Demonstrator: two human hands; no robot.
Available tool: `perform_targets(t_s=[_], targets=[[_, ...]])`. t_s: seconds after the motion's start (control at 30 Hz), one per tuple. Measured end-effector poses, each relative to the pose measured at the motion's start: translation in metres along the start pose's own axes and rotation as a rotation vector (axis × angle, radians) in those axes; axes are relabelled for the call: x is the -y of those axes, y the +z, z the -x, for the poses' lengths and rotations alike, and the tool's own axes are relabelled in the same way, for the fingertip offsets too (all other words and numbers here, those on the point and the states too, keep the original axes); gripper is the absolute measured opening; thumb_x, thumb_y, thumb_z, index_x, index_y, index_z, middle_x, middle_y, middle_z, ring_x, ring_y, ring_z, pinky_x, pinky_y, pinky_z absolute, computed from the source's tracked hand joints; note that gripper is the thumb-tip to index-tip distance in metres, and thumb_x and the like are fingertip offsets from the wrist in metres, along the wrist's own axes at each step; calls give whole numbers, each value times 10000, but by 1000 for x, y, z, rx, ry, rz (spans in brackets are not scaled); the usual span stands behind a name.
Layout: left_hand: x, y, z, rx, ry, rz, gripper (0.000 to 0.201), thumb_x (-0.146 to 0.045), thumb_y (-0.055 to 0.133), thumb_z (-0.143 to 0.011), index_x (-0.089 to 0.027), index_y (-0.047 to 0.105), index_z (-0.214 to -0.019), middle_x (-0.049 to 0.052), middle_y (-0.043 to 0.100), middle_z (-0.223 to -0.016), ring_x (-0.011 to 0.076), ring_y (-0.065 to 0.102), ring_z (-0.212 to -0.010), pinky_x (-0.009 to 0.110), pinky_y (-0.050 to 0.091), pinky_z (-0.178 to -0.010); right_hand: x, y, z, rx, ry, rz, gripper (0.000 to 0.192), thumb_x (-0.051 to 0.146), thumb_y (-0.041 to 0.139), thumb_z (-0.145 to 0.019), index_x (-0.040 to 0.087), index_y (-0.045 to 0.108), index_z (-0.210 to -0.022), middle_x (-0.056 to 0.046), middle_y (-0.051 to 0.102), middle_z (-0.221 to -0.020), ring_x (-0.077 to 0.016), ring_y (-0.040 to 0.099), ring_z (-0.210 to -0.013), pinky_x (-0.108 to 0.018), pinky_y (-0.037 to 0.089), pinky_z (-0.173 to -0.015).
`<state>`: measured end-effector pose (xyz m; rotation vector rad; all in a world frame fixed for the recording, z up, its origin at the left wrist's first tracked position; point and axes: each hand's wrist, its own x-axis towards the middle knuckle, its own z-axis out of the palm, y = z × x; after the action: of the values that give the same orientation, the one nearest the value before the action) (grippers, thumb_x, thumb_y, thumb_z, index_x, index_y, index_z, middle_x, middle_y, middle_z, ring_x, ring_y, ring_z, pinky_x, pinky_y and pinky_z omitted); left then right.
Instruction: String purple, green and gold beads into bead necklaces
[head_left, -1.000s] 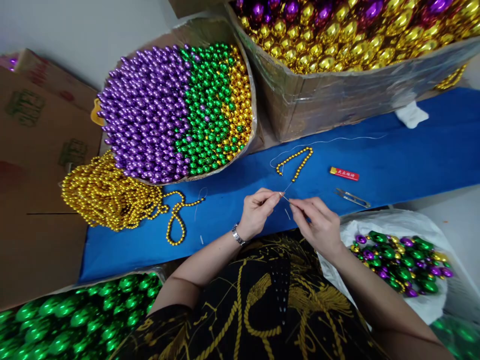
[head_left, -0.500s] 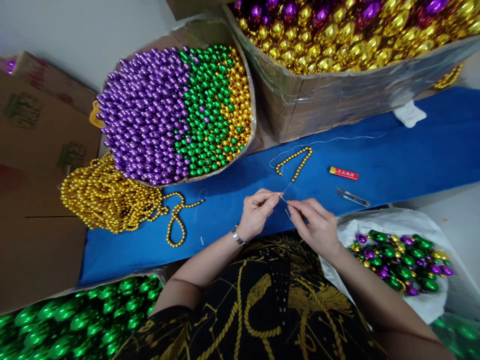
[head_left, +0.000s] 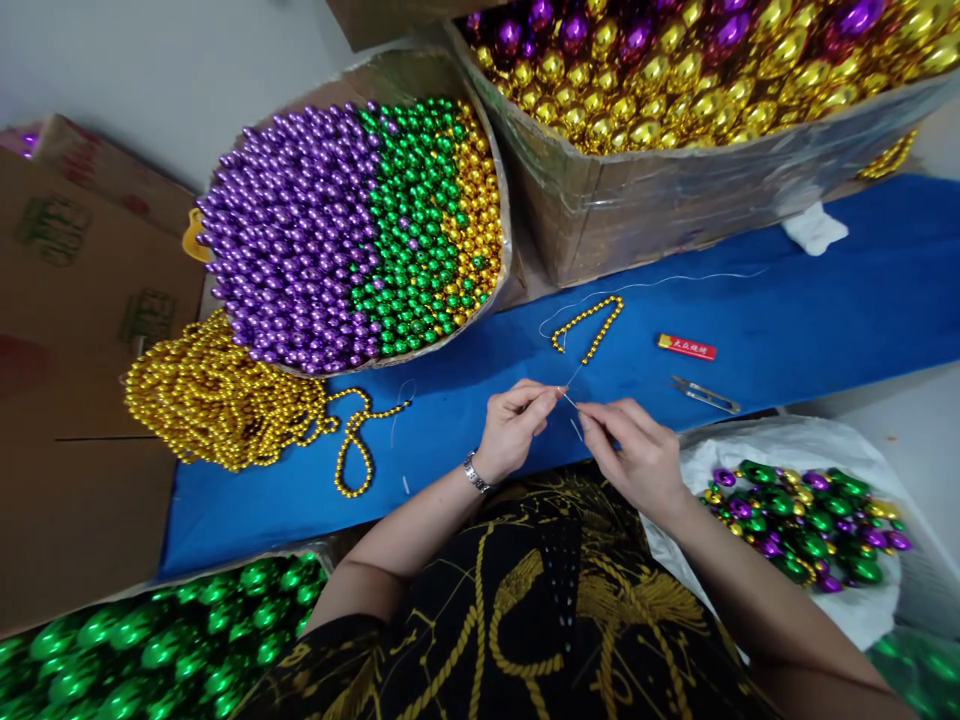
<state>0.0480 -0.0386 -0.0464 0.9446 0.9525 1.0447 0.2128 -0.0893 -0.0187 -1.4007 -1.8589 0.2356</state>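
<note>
Head view: both hands meet over near edge of blue counter [head_left: 787, 330], just in front of the person's black-and-gold top. Left hand [head_left: 514, 425] has thumb + forefinger pressed together, grip pinching a thin clear thread [head_left: 574, 377] at its near end. Right hand [head_left: 634, 450] sits just right of it, fingertips also pinched on what looks like a fine needle or thread end; too small to tell which. The two grips are nearly touching.

Thread runs from the pinch toward the far side, up to a short strand of small gold beads [head_left: 589, 325] lying in an inverted V on the counter, just beyond the hands, then trails right as a bare line toward the far box.

Right of the strand: red lighter [head_left: 687, 347], and nearer, small thread snips [head_left: 705, 395], both apart from the hands. Far left: round basket [head_left: 352, 230] w/ purple, green, gold beads in bands. Left of the hands: heap of strung gold beads [head_left: 217, 395], a loop trailing off it. Far right: cardboard box [head_left: 675, 190] of big gold + purple beads. Near right: white bag [head_left: 802, 520] w/ mixed beads. Near left: green beads [head_left: 150, 640].
</note>
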Motion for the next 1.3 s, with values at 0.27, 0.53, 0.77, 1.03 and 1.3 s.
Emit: perform_targets(t_s=[0.27,0.53,0.77,1.03,1.3], targets=[[1,-1,1,12,28,-11,163,-363,749,-801,-217,796,-854,46,688,-874,18,447,-494,171,344,-419,1,1,-1,-18,-29,-4,189,170,566,-927,181,704,-1055,-37,719,-864,-119,682,-750,-237,563,-693],[3,-3,1,21,34,-47,174,-372,733,-817,-222,795,-881,43,676,-874,22,452,-501,175,354,-431,2,1,-1,-9,-34,6,176,159,575,-921,168,702,-1043,-35,713,-862,-112,681,-748,-220,550,-708],[2,-3,1,38,43,-40,162,-361,725,-824,-222,790,-875,36,668,-884,17,445,-495,188,352,-445,2,3,1,26,-25,8,177,186,550,-944,177,699,-1039,-35,714,-870,-108,679,-751,-213,544,-699],[-18,10,-2,16,-180,186,251,-366,813,-708,-159,682,-762,-31,582,-616,17,355,-446,178,308,-438,0,0,-2,213,174,-291,242,267,535,-960,221,689,-1141,-39,720,-894,-115,676,-724,-242,568,-684],[-36,20,-13,-47,-304,431,265,-312,832,-640,-165,638,-745,-38,581,-644,54,484,-523,197,425,-501,-9,14,-18,86,199,-655,308,258,562,-950,279,631,-1249,-55,697,-1159,-164,694,-1004,-344,592,-865]])
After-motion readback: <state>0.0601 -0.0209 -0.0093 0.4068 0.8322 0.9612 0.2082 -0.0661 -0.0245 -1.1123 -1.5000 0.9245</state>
